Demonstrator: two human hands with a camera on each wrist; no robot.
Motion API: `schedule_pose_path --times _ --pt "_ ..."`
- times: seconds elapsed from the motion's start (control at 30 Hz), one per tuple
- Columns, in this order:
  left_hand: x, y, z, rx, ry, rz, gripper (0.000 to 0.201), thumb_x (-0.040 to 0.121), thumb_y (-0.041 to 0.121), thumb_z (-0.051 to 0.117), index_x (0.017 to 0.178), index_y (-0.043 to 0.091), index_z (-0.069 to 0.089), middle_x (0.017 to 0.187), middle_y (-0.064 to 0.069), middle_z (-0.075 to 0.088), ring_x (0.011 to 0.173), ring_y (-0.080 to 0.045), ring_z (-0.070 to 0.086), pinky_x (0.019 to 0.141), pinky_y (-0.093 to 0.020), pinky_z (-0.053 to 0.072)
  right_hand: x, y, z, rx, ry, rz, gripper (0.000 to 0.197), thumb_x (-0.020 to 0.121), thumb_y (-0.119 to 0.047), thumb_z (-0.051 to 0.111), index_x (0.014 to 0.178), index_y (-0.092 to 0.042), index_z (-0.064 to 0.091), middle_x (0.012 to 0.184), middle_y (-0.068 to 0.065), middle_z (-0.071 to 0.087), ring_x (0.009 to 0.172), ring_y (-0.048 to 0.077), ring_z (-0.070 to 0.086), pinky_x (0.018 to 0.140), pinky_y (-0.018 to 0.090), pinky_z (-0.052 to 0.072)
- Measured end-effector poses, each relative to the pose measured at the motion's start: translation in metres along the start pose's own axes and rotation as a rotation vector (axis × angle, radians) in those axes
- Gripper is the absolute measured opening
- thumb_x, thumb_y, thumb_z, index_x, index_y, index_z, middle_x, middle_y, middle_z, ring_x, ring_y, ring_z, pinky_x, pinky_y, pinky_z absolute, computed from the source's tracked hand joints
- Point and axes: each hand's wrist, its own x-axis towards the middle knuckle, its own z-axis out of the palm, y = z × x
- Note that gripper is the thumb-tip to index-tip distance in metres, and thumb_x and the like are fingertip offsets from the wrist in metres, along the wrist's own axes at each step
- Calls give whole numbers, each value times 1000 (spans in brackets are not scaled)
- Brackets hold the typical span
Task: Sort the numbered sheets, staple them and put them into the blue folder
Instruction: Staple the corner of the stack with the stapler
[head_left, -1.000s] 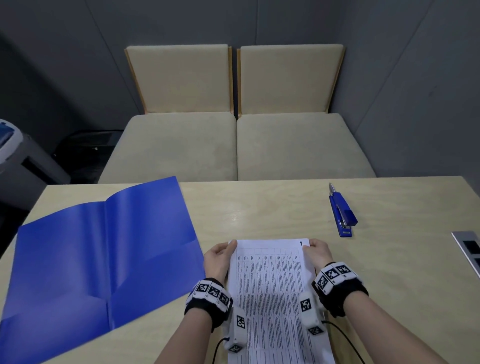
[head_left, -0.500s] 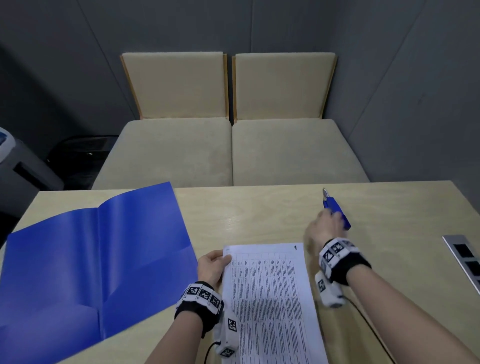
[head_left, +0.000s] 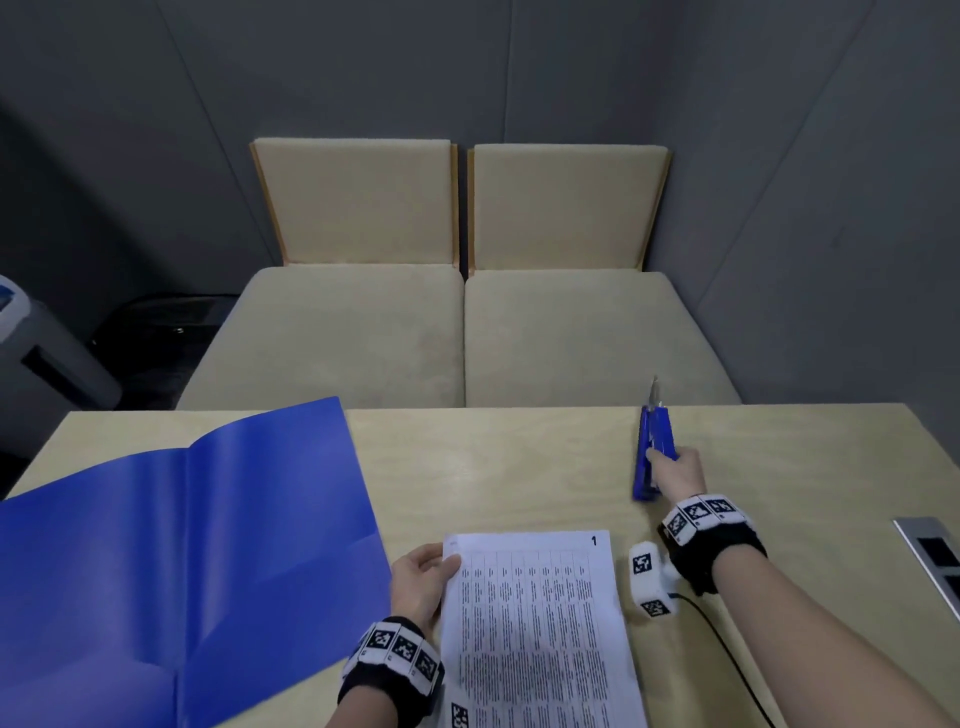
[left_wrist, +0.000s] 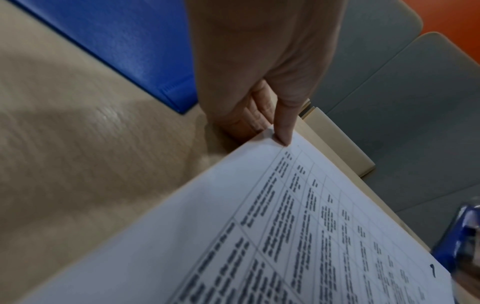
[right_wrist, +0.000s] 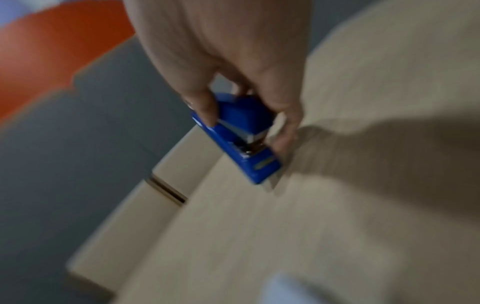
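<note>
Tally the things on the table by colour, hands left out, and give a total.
Blue: 2, the open folder and the stapler, which the right hand grips.
White: 1, the stack of sheets, numbered 1 on top, its corner pinched by the left hand; the number of sheets cannot be told.
Silver: 1, the socket panel.
Total: 4

Two beige cushioned seats (head_left: 457, 332) (set side by side) face a pale wooden table (head_left: 519, 467), grey walls (head_left: 519, 67) behind.
</note>
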Motion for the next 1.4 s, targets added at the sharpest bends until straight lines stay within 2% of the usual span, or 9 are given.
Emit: schedule_pose_path --times 0.17,0.3,0.4,0.5,0.7,0.83,0.97,1.2,1.4 --pt "-5 3 0 -4 0 0 11 82 -1 67 93 2 66 92 -22 71 85 -36 70 82 -51 57 -49 -21 17 792 -266 120 29 83 -1 64 108 -5 48 82 12 58 71 24 58 55 30 49" --pt "-5 1 -1 22 -12 38 10 76 6 71 85 10 70 87 -18 73 84 -35 70 81 -54 56 -89 -28 55 844 -436 212 42 79 -3 69 113 -13 46 94 11 59 79 23 62 59 32 54" --pt "-3 -2 -2 37 -19 66 19 63 19 72 81 14 71 83 -14 74 84 -34 70 80 -52 56 -120 -30 87 855 -472 335 28 83 -4 66 103 -16 50 84 8 58 68 20 60 50 29 54" --pt "-5 -3 -3 42 -23 91 20 62 21 69 81 15 71 79 -10 72 87 -35 69 81 -49 56 -141 -34 116 856 -423 346 26 87 -15 64 108 -18 49 84 9 57 69 23 59 66 38 54" --pt "-9 -1 -4 11 -36 114 9 76 6 69 84 12 71 81 -13 72 83 -32 69 78 -46 57 -166 -33 149 292 -440 -18 18 85 -39 60 91 -28 47 86 9 58 75 27 58 83 50 52" --pt "-10 -1 -4 -2 -26 104 15 81 0 66 82 14 70 79 -9 72 81 -28 69 77 -41 57 -172 -34 153 -68 -476 -198 24 89 -36 57 98 -18 45 91 8 59 82 27 56 74 32 43" --pt "-10 -3 -4 27 -18 99 12 79 6 70 82 18 71 82 -7 74 83 -26 71 81 -45 57 -171 -41 152 -290 -516 -266 30 88 -39 54 100 -13 46 90 5 59 88 29 57 81 37 45" --pt "-9 -2 -5 36 19 83 15 79 6 70 78 21 69 83 -6 72 85 -26 70 81 -40 57 -166 -52 143 -364 -585 -264 33 87 -44 54 96 -14 44 88 3 57 91 30 59 87 41 46" --pt "-11 -1 -2 34 15 111 10 80 7 71 83 16 70 86 -9 72 85 -27 70 82 -39 57 -170 -56 142 -556 -553 -408 36 86 -46 51 97 -13 42 99 8 57 92 29 57 77 36 42"
